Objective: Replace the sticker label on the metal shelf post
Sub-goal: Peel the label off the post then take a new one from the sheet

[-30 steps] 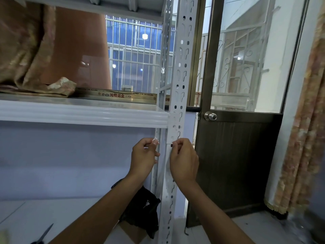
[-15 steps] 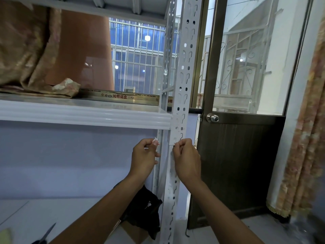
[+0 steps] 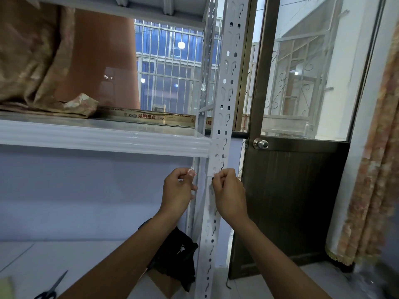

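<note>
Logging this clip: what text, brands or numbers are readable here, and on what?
"鸿明铝业", first two characters uncertain: gold strip on the shelf.
Small print beside it: too small to read.
No print visible: sticker label on the shelf post, white scrap in the left hand.
Black bag: white logo, no words.

Overhead shelf [image 3: 103, 140], door [image 3: 291, 201] right of post [image 3: 225, 100]

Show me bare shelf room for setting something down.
Upper shelf: bare front strip between the fabric and the post, ahead of the long box. Lower shelf: stretch between the scissors and the black bag. Crowded: upper left.
</note>
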